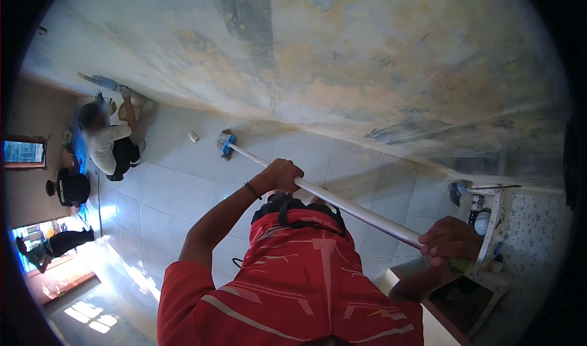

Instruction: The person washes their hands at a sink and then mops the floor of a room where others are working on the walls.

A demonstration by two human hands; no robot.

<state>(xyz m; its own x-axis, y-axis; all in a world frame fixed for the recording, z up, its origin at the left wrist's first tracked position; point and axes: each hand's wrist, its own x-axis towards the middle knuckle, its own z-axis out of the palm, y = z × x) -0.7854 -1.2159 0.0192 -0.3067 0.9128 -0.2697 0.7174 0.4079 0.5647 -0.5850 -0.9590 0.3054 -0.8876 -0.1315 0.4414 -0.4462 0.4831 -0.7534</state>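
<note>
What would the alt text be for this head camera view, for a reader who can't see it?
A person in a red shirt grips a long white pole with both hands, left hand ahead, right hand behind, its blue brush head at the base of a stained wall. Another person crouches on the white tiled floor by that wall.

A crouching person [109,143] works low at the tiled wall [183,193], near a window [23,152].

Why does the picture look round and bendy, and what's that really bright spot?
Head view: a fisheye lens curves the wall and leaves black corners; sunlight glares white on the floor tiles lower left; the hands gripping the long pole look fairly sharp.
</note>
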